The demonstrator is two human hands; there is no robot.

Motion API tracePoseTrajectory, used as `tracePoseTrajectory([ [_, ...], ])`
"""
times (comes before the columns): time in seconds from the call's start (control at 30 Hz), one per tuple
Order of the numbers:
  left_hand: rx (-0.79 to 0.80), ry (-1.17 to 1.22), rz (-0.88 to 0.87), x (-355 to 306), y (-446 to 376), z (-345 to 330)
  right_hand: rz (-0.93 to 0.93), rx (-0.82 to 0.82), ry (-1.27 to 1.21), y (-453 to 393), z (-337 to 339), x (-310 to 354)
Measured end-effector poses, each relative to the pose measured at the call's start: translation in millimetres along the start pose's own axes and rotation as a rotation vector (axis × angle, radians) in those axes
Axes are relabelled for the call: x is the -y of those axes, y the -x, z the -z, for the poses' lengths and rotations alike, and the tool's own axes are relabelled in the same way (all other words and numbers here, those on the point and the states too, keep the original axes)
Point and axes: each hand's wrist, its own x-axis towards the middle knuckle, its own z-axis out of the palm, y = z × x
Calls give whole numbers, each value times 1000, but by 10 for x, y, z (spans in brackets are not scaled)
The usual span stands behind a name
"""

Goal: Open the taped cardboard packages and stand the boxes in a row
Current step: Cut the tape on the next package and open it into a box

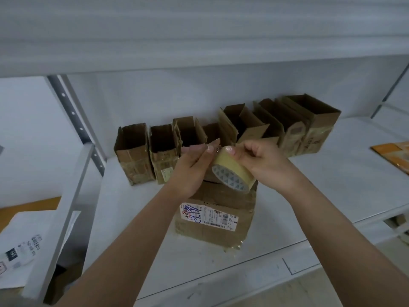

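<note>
Over a white shelf (309, 196) where opened cardboard boxes (221, 138) are standing in a row, the right hand (263, 162) is gripping a roll of packing tape (230, 173) while the left hand (192, 165) is pinching at its edge above a labelled sealed package (217, 216), work likely needing a firm, steady peel.

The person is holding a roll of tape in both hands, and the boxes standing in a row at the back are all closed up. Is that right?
Not quite. The head view shows the boxes in the row are open at the top, not closed. The left hand and right hand do hold the roll of tape.
</note>
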Motion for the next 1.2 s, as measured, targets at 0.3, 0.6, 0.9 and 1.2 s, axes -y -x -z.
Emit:
tracePoseTrajectory([
  [0.3, -141, -95, 47, 299, 30, 71, -150, 161, -114, -102, -162, -20],
  [0.6, -270, -151, 2, 327, 38, 63, -226, 220, -230, -104, -67, -93],
  [0.9, -262, -275, -24, 388, 38, 160, -182, 243, -182, -123, -30, -68],
  [1.2, -375, -92, -8, 423, 119, 186, -150, 226, -80, -223, -22, 43],
])
